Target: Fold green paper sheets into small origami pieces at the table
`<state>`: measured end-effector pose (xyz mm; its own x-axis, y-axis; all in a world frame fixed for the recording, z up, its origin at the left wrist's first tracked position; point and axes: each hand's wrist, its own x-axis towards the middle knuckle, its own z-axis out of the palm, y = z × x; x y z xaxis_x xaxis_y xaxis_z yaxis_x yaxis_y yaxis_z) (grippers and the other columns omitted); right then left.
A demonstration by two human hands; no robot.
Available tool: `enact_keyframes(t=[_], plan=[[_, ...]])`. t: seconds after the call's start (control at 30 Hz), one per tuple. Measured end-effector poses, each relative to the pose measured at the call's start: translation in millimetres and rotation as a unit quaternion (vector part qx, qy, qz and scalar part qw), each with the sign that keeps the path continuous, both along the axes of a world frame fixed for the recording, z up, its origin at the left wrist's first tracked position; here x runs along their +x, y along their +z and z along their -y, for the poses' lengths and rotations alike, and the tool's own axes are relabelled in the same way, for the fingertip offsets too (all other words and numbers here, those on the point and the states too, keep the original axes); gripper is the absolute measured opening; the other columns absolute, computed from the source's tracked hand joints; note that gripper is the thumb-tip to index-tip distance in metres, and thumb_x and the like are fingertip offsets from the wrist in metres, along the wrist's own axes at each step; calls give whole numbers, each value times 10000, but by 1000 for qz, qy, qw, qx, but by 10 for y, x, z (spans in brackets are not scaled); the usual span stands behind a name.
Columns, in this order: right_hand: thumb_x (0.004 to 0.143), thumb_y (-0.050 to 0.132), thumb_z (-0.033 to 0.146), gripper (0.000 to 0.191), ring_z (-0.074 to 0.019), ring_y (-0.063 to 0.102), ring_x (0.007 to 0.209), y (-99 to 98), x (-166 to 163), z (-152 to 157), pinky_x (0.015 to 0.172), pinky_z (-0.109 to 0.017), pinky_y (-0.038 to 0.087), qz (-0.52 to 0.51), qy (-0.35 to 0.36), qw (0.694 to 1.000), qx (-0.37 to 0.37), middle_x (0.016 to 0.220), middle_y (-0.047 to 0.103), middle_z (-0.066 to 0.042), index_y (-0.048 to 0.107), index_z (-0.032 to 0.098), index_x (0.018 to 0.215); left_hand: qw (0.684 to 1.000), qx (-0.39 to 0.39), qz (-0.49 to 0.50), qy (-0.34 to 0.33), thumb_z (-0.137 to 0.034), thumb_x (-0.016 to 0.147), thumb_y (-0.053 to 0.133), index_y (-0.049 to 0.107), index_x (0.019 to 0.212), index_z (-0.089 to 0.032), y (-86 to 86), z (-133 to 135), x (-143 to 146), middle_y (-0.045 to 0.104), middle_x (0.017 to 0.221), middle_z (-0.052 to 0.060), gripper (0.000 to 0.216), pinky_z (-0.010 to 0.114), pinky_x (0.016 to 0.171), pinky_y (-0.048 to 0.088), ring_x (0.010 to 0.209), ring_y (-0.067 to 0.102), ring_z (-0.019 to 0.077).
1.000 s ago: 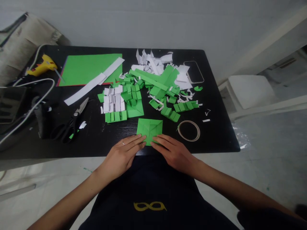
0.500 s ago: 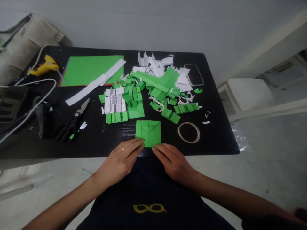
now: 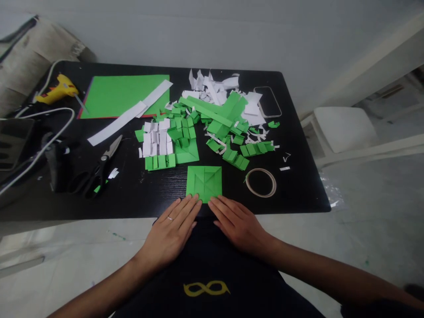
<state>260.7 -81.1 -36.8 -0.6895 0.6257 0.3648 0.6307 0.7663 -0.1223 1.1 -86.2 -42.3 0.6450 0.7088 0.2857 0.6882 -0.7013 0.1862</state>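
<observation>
And here you are, both hands down at the front of the black table (image 3: 298, 190), with the green paper square (image 3: 204, 181) lying flat right before you, close to the table's near edge; take that square as the middle of the clock, twelve towards the wall. Your left hand (image 3: 170, 229) comes in from seven o'clock, fingers straight and slightly fanned, tips on the near left corner; your right hand (image 3: 240, 227) comes in from five, fingers long and laid close together, tips at the near right corner; no pinch shows in either, thumbs tucked back off the paper.

Now, the danger: press harder on one side than the other and the square could twist, leaving a skewed crease; push it towards yourself and it might slide over the edge, so close does it lie; lift too soon and folded layers could spring up; the tape ring (image 3: 274, 182), near at three, might get knocked by a wide sweep of your right hand.

And the look of it: bright green, nearly square, creases fanning from the middle inside a smaller outline, far corners crisp and in plain view, near corners under your fingertips, so I can't judge those; just beyond, at half past ten, sit the folded strips (image 3: 158, 138), apart from it; the scissors (image 3: 104, 158) lie well apart at nine.
</observation>
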Motion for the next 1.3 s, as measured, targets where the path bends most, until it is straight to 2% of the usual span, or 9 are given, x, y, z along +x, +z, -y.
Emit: enact_keyframes(t=[0.13,0.37,0.7,1.03,1.3], plan=[[1064,590,168,403,-270,645,1351,-5,35,-21,1132,-400,571,-2,9,1000,2,1444,698,-169,617,14,1435,1000,6,2,-9,-122,1063,525,368,1651,-117,-2,-11,-25,592,1570,129,608,463,1201,494,1430,598,285],[1066,577,159,446,-262,612,1401,-17,63,-36,1135,-397,565,-7,11,1000,-23,1445,698,-165,576,60,1500,999,-31,17,-18,-54,1036,515,354,1661,-161,-32,-11,-89,565,1594,121,654,494,1200,514,1466,560,288],[1065,581,161,366,-267,646,1346,-36,28,-38,1102,-386,575,-16,-1,1000,9,1395,731,-150,647,47,1406,1000,-16,-6,-14,-49,1034,505,357,1653,-121,-75,15,-70,542,1612,137,640,501,1190,524,1484,539,298],[1064,533,138,411,-278,629,1327,-79,-19,-14,1094,-401,562,18,-15,1000,-1,1401,720,-156,605,43,1457,1000,-10,-24,1,-66,1039,496,360,1653,-120,-77,34,-47,551,1605,143,631,511,1173,524,1443,580,312],[1063,538,132,385,-280,620,1309,-46,-27,-30,1073,-397,551,21,-17,1000,0,1385,728,-142,631,53,1428,999,6,-32,15,-69,1046,501,371,1644,-113,-79,51,-33,554,1606,129,614,487,1212,463,1459,561,289]])
